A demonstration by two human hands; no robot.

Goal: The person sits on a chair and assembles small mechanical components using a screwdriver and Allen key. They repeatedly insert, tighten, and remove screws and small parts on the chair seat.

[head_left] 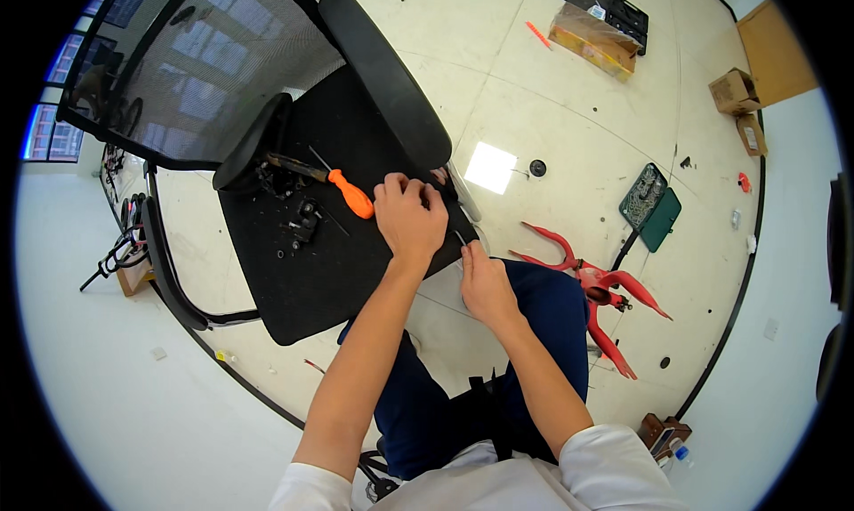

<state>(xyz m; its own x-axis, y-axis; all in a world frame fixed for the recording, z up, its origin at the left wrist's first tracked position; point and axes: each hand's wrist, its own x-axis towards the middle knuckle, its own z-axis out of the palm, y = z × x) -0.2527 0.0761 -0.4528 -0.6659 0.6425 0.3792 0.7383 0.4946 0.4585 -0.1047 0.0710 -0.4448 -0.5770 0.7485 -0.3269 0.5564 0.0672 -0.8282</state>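
Note:
My left hand rests near the front corner of a black chair seat, its fingers curled down; whatever lies under them is hidden. Just right of it, my right hand is closed around a thin metal rod, whose tip points up and left toward the seat's edge. An orange-handled screwdriver lies on the seat beside my left hand, its shaft pointing away to the left. Close by are a worn brownish tool handle, small black mechanical parts and a thin dark rod.
The chair's padded armrest rises beyond my hands. Red forked frame parts lie on the floor at my right, near a green case of small hardware. Farther off sit an open cardboard box and a red-orange strip.

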